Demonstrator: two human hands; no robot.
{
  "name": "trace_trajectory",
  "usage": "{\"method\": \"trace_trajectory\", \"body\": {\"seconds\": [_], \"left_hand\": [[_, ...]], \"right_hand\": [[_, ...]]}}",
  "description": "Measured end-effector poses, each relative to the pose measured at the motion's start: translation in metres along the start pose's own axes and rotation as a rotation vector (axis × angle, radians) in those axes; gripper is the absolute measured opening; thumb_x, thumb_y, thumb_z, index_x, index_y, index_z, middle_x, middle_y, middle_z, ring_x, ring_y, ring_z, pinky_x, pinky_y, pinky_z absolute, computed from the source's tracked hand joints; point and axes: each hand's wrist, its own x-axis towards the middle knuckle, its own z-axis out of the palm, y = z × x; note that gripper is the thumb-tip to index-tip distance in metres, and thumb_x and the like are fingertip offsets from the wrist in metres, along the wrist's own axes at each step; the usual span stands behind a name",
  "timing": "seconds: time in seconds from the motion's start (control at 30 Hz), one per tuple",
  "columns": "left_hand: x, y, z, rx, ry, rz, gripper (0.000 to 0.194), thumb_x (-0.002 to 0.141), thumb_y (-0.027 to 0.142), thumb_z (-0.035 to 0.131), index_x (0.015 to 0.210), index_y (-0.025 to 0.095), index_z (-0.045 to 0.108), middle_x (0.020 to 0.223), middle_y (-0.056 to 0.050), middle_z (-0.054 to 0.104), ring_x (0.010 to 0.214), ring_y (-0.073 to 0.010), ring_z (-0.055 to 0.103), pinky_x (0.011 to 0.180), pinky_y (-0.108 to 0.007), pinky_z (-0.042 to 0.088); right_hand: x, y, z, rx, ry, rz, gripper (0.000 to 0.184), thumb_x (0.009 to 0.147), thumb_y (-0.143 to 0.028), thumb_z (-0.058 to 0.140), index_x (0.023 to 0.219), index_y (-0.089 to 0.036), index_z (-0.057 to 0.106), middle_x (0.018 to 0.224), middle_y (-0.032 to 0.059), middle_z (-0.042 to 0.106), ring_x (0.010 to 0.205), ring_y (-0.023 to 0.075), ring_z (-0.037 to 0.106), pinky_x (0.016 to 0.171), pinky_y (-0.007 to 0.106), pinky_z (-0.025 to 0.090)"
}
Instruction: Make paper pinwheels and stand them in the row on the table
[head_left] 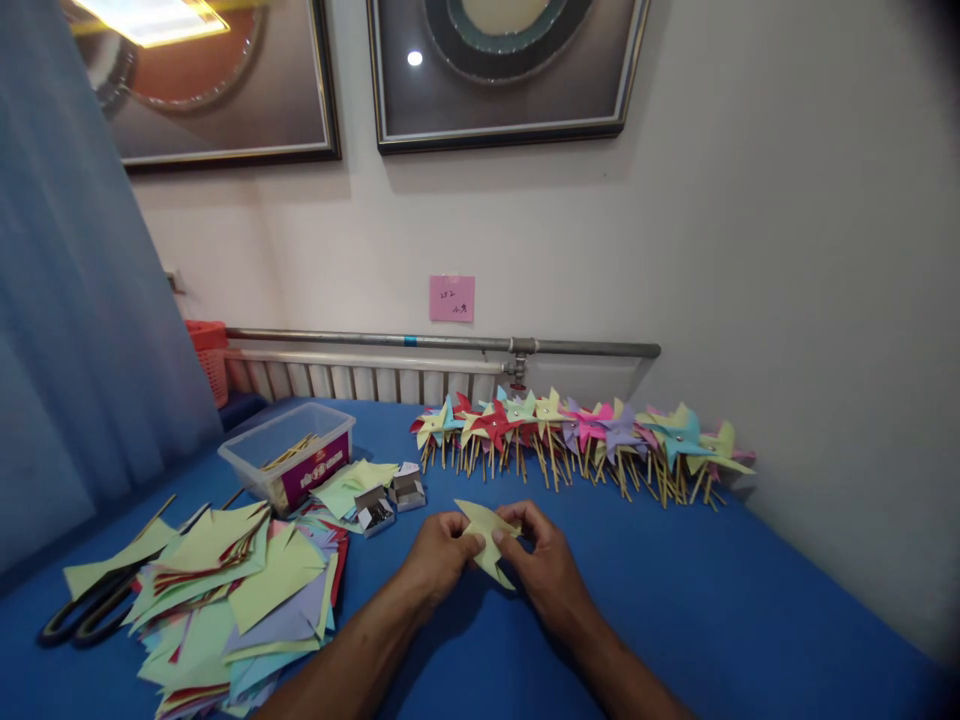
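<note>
Between my two hands is a pale yellow paper pinwheel (486, 522), its points partly folded in, held just above the blue table. My left hand (442, 550) pinches its left side, thumb on the front. On its right side, my right hand (541, 555) grips the paper with thumb and fingers. Whether a pin sits at its middle I cannot make out. Close to my left hand stand two small open boxes, one (374, 510) with small dark metal pieces and another (407, 490) behind it.
Finished pinwheels on sticks (525, 425) lie in a long row at the back. Stacked coloured paper sheets (232, 610) and black-handled scissors (94, 610) lie left. A clear plastic tub (247, 462) holds thin sticks. A metal pipe (360, 340) runs along the wall.
</note>
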Motion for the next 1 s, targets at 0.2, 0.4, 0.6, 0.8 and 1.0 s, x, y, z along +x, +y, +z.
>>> {"method": "trace_trajectory", "body": {"seconds": [0.2, 0.4, 0.6, 0.8, 1.0], "left_hand": [[-0.002, 0.003, 0.0, 0.021, -0.014, 0.013, 0.02, 0.063, 0.032, 0.067, 0.059, 0.018, 0.053, 0.05, 0.004, 0.05, 0.047, -0.008, 0.036, 0.051, -0.025, 0.022], [-0.004, 0.005, 0.001, 0.047, -0.027, 0.032, 0.019, 0.062, 0.031, 0.067, 0.059, 0.017, 0.055, 0.05, 0.004, 0.05, 0.048, -0.0078, 0.036, 0.051, -0.025, 0.022], [-0.007, 0.008, 0.003, 0.022, -0.039, 0.021, 0.018, 0.063, 0.03, 0.067, 0.061, 0.016, 0.057, 0.05, 0.003, 0.053, 0.048, -0.0084, 0.039, 0.052, -0.024, 0.024], [-0.006, 0.009, 0.002, -0.004, -0.028, -0.007, 0.011, 0.059, 0.025, 0.064, 0.06, 0.016, 0.058, 0.051, 0.003, 0.054, 0.047, -0.0077, 0.038, 0.051, -0.024, 0.023], [-0.009, 0.014, 0.002, -0.022, -0.044, -0.023, 0.012, 0.06, 0.024, 0.065, 0.056, 0.017, 0.056, 0.05, 0.002, 0.054, 0.046, -0.008, 0.039, 0.051, -0.024, 0.025]], "right_hand": [[-0.001, -0.007, -0.002, -0.022, -0.077, -0.088, 0.031, 0.089, -0.049, 0.058, 0.077, -0.021, 0.065, 0.103, 0.0081, 0.072, 0.101, 0.0249, 0.065, 0.092, 0.035, 0.047], [-0.003, -0.006, -0.001, -0.011, -0.094, -0.037, 0.029, 0.088, -0.047, 0.062, 0.078, -0.02, 0.067, 0.084, 0.0035, 0.07, 0.078, 0.0196, 0.063, 0.071, 0.028, 0.048], [-0.002, 0.0, 0.002, 0.017, -0.029, 0.066, 0.02, 0.082, -0.04, 0.066, 0.088, -0.021, 0.063, 0.068, -0.0038, 0.06, 0.058, 0.0135, 0.052, 0.054, 0.023, 0.041], [-0.001, -0.007, -0.001, 0.079, -0.127, 0.191, 0.019, 0.081, -0.039, 0.061, 0.087, -0.021, 0.064, 0.056, -0.0061, 0.054, 0.048, 0.0116, 0.046, 0.046, 0.022, 0.037], [0.004, -0.005, -0.003, 0.115, -0.053, 0.121, 0.035, 0.072, -0.036, 0.069, 0.103, -0.019, 0.066, 0.087, 0.0019, 0.067, 0.067, 0.0149, 0.059, 0.061, 0.026, 0.048]]}}
